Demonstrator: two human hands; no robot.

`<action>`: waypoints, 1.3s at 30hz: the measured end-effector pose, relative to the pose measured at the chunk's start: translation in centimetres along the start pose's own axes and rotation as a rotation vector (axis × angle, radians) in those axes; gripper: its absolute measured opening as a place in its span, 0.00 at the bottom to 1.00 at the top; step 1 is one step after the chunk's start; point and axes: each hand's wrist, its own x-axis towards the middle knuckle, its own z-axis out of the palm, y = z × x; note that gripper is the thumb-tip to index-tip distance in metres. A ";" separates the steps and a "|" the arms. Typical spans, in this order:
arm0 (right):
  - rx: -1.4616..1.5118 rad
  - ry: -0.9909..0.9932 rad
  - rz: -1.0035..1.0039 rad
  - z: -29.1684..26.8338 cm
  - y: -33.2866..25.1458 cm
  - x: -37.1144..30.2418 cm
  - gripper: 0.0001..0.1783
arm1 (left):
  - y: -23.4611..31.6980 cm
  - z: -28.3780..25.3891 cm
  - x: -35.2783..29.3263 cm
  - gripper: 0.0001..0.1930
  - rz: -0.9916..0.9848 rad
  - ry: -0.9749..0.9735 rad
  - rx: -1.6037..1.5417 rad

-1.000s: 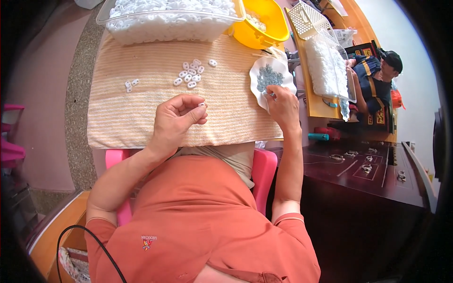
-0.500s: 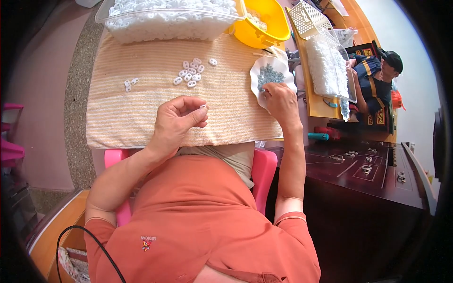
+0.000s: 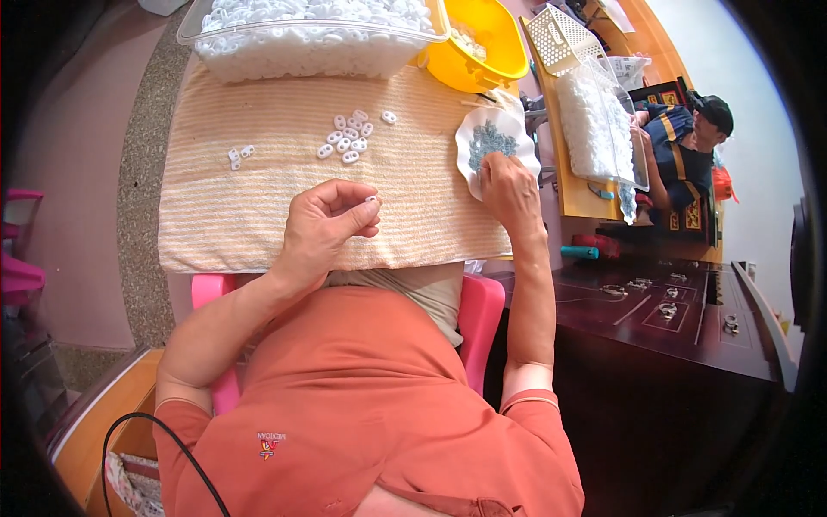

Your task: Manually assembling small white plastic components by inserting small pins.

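Note:
My left hand (image 3: 327, 222) is raised over the striped towel, thumb and forefinger pinching a small white plastic piece (image 3: 371, 199), mostly covered by the fingertips. At the right, my right hand (image 3: 512, 191) reaches into a white wavy-rimmed dish (image 3: 466, 142) with its fingers pressed together. Small blue-grey pieces (image 3: 494, 138) lie heaped in that dish; whether the fingertips hold one cannot be seen. Beyond my left hand is a loose cluster of white oval pieces with two holes (image 3: 351, 133). Farther left lie a few smaller white pieces (image 3: 234, 158).
A clear tub (image 3: 319, 52) full of white pieces stands at the towel's (image 3: 224, 207) far edge, beside a yellow basin (image 3: 469, 73). To the right, a co-worker (image 3: 672, 138) sits by another tub (image 3: 594, 121) on a wooden table. A dark cabinet (image 3: 637, 319) is below it.
My right hand has shifted very slightly toward its wrist side at the dish, fingers still together. The left hand keeps its pinch on the white piece, almost unmoved.

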 end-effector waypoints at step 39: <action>1.742 0.131 0.358 1.2 -13.8 -1.7 0.13 | -0.2 0.0 -0.2 0.06 -0.157 -0.058 -0.212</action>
